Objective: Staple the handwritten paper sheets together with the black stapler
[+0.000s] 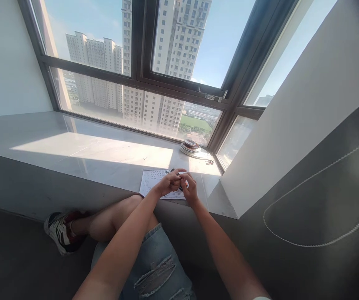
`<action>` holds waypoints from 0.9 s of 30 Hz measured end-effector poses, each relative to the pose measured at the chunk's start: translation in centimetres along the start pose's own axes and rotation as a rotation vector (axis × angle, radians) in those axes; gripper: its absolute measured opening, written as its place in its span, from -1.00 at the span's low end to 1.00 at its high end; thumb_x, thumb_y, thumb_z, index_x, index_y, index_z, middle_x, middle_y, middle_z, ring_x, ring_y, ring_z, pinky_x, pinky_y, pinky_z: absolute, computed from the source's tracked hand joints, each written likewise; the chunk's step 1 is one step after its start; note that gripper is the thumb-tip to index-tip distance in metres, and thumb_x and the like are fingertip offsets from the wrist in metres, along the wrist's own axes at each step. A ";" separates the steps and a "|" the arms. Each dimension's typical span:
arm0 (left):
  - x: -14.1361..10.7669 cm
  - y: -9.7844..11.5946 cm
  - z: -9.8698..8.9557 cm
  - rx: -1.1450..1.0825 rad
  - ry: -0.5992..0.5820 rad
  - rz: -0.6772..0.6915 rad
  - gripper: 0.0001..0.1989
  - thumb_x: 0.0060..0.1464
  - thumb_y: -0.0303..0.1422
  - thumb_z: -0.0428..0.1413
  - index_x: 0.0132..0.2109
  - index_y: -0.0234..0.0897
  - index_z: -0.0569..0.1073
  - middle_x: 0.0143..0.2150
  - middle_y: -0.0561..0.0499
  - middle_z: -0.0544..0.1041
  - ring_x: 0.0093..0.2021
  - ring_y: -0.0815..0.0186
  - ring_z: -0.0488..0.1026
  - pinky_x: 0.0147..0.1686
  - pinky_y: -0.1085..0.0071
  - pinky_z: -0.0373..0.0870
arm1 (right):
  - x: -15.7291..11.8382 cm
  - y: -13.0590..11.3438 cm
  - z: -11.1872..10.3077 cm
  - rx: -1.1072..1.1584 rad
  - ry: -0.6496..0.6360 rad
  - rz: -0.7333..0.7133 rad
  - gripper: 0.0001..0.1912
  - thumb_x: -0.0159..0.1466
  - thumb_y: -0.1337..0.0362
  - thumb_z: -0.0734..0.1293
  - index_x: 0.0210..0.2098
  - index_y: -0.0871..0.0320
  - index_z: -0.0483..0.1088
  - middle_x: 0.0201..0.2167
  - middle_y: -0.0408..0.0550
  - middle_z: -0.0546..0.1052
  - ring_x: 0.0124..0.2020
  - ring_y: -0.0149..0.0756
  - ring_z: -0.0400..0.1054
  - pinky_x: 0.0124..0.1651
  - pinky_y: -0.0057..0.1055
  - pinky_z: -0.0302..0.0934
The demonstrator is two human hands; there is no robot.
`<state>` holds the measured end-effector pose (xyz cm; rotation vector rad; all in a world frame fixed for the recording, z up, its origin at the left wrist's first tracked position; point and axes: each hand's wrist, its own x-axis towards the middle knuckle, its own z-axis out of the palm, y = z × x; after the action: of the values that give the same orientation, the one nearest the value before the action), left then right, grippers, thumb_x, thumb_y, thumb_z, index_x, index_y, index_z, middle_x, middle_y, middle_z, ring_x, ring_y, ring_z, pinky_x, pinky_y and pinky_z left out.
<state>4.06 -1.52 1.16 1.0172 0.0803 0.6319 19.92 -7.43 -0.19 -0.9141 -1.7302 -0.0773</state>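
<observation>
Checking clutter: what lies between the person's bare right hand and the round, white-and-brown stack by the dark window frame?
In the head view, only the pale, smooth sill shows between the right hand and the round stack.

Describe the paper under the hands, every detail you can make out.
The paper is white, with rows of small dark marks like writing, too small to read. It lies flat on the pale sill, at the front edge. The left hand and right hand are above it, hiding part of it; whether they touch it is unclear. Whether it is one sheet or a pad cannot be told.
</observation>
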 end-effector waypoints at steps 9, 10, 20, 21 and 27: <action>-0.5 0.4 1.2 -0.013 0.058 0.032 -0.49 0.17 -0.27 0.34 0.22 -0.25 0.46 -0.51 0.26 0.01 -0.60 0.48 -0.13 -0.59 0.57 -0.14 | 0.9 -0.4 -0.8 0.090 0.042 0.014 -0.77 0.54 0.13 0.30 -0.11 0.07 0.58 -0.22 0.01 0.62 -0.17 -0.09 0.45 -0.06 -0.12 0.36; -0.5 0.4 1.3 -0.004 0.057 0.038 -0.49 0.17 -0.27 0.34 0.22 -0.25 0.45 -0.50 0.26 0.02 -0.60 0.48 -0.13 -0.59 0.56 -0.15 | 1.0 -0.3 -0.9 0.092 0.038 0.015 -0.77 0.53 0.13 0.32 -0.12 0.07 0.58 -0.21 0.02 0.63 -0.16 -0.08 0.46 -0.05 -0.10 0.36; -0.3 0.9 2.5 -0.034 0.106 0.152 -0.46 0.24 -0.24 0.36 0.28 -0.26 0.45 -0.37 0.14 0.24 -0.57 0.52 -0.08 -0.58 0.57 -0.15 | 4.9 0.8 -2.2 0.291 -0.098 0.005 -0.77 0.46 0.06 0.46 -0.18 0.07 0.67 -0.30 -0.05 0.65 -0.32 -0.26 0.43 -0.23 -0.26 0.32; -0.4 0.9 2.4 -0.035 0.096 0.164 -0.48 0.30 -0.20 0.33 0.30 -0.24 0.44 -0.41 0.18 0.16 -0.57 0.51 -0.10 -0.57 0.57 -0.14 | 5.7 1.7 -2.4 0.293 -0.069 0.046 -0.76 0.46 0.05 0.47 -0.17 0.07 0.68 -0.30 -0.05 0.65 -0.32 -0.27 0.44 -0.23 -0.27 0.32; -1.0 1.1 2.0 0.009 0.174 0.255 -0.63 0.39 -0.07 0.28 0.15 -0.15 0.44 -0.45 0.23 -0.03 -0.58 0.48 -0.10 -0.53 0.57 -0.02 | 9.3 11.3 -4.4 -0.067 0.008 0.389 -0.68 0.24 -0.02 0.59 -0.40 0.10 0.64 -0.42 -0.03 0.65 -0.42 -0.23 0.45 -0.27 -0.26 0.34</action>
<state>3.39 -3.19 2.94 0.9875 0.1076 0.9532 29.53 3.33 4.98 -1.2822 -1.5212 0.1173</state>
